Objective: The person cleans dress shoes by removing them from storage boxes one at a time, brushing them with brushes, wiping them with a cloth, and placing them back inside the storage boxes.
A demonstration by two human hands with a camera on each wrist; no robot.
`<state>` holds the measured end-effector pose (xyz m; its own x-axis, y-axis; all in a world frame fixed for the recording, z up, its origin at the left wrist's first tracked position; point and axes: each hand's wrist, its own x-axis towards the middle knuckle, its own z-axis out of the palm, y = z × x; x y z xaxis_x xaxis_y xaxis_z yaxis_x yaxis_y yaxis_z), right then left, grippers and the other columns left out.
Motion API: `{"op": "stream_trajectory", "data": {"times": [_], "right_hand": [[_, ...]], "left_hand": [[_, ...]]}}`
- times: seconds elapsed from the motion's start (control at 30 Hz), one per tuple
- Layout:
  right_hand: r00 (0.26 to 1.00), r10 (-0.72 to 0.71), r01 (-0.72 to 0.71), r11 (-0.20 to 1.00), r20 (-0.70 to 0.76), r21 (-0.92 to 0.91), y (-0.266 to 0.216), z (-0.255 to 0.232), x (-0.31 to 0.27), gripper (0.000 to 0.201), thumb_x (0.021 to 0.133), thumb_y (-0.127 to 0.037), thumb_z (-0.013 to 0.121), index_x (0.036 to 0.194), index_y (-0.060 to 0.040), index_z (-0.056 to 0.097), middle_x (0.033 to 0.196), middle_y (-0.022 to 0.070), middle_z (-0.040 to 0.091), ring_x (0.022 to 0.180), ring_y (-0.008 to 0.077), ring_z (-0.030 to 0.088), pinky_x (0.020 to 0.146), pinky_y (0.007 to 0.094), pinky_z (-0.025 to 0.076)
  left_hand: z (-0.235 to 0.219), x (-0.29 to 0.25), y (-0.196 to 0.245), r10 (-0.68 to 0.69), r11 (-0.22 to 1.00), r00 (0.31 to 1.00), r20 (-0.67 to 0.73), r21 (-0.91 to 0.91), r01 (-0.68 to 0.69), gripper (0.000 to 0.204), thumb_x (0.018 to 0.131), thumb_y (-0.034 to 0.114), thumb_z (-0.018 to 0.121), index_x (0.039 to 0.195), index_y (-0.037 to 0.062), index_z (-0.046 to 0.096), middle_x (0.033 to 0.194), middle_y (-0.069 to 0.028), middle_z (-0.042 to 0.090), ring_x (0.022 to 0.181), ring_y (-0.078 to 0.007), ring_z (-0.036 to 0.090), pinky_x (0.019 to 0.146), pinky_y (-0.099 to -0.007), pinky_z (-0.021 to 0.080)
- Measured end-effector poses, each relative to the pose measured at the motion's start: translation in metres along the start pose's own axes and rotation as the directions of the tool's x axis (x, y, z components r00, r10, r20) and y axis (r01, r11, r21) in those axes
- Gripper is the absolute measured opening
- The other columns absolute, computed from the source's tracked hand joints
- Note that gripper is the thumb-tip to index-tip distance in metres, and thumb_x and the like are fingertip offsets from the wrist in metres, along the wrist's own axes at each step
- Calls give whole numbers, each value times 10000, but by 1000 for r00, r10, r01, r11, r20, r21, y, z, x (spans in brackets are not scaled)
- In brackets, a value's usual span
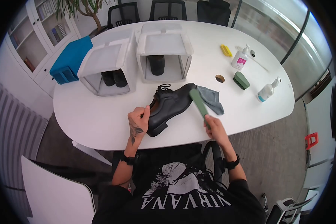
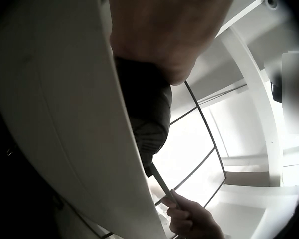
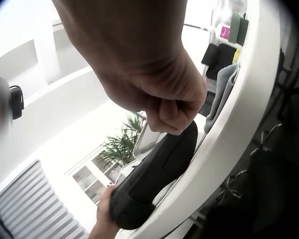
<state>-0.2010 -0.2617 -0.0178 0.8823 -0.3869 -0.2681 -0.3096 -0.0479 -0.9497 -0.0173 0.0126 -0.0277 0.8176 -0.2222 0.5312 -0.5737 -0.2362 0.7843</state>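
Observation:
A black leather lace-up shoe [image 1: 172, 105] lies along the near part of the table, its toe pointing to the back right. My left hand [image 1: 138, 119] grips it at the heel, thumb by the opening. In my right hand [image 1: 215, 130] is the handle of a slim green brush [image 1: 199, 102], whose far end overlaps the toe in the head view. The right wrist view shows curled fingers [image 3: 172, 114] above the shoe's toe. A grey cloth [image 1: 213, 100] lies just beyond the toe, partly hidden by the brush.
Two white shoe boxes [image 1: 164, 44] with open fronts stand at the back, dark shoes inside. Left of them sits a blue box [image 1: 71, 59]. To the right are a green brush block [image 1: 241, 80], two pump bottles [image 1: 239, 59] and a yellow item [image 1: 226, 50].

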Motion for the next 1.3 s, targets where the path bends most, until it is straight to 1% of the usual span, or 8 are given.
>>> {"op": "stream_trajectory", "data": {"times": [0.47,0.6,0.67,0.73,0.87,1.0,1.17,1.3], "right_hand": [[980,-15,-4,996,200,93,-20,21,12,511,1114,-504,468,864,-70,569,560,-61,378,449,50,351,419,263,257],[929,11,-13,1000,371,5,-17,60,-14,519,1116,-500,464,857,-62,571,577,-47,390,450,63,364,430,256,297],[971,20,9,993,237,-117,-24,50,-9,517,1119,-486,463,856,-52,562,584,-51,378,452,58,356,436,251,291],[993,-65,54,992,95,115,-19,35,15,520,1120,-492,454,849,-59,555,586,-55,375,461,48,349,436,248,269],[900,33,-27,999,435,-20,-24,58,-13,504,1126,-492,445,873,-69,550,592,-64,385,459,39,336,432,242,247],[984,-38,20,995,177,102,-10,33,21,492,1138,-468,438,867,-75,555,589,-53,405,454,49,355,429,233,270],[918,28,-12,999,395,-43,-24,62,-21,535,1120,-517,451,863,-64,573,551,-58,389,438,44,330,413,262,252],[976,-76,60,995,203,83,-10,27,24,554,1111,-542,457,874,-56,575,582,-42,413,458,59,380,422,242,286]], "left_hand": [[-1,-4,-11,-73,995,996,-50,-74,69,471,1087,233,545,730,-72,516,583,-70,418,592,-132,387,566,-347,340],[3,-5,-7,101,991,988,-116,-79,-110,462,1092,236,462,750,-66,534,609,-120,491,570,-196,462,586,-361,383],[-3,-6,-9,16,998,1000,-22,-63,-17,414,1064,184,440,777,-73,591,727,-206,613,688,-383,612,666,-438,469],[-7,-5,-12,-46,997,999,-3,-62,46,425,1066,193,425,779,-70,596,732,-205,619,689,-381,612,665,-438,471],[-3,-6,-14,33,998,999,-32,-48,-35,453,1076,206,396,773,-59,604,748,-207,633,674,-388,610,661,-444,471],[-5,-9,-16,13,1000,1000,-11,-10,-13,454,1078,207,392,771,-50,604,747,-209,629,670,-393,611,664,-451,472],[-1,-6,-12,49,996,997,-61,-65,-53,502,1091,279,347,779,-67,536,686,-184,577,614,-319,550,634,-392,437],[-3,-10,-14,-32,995,999,-23,-90,30,506,1090,282,339,781,-66,536,674,-176,558,612,-306,540,641,-389,435]]}}
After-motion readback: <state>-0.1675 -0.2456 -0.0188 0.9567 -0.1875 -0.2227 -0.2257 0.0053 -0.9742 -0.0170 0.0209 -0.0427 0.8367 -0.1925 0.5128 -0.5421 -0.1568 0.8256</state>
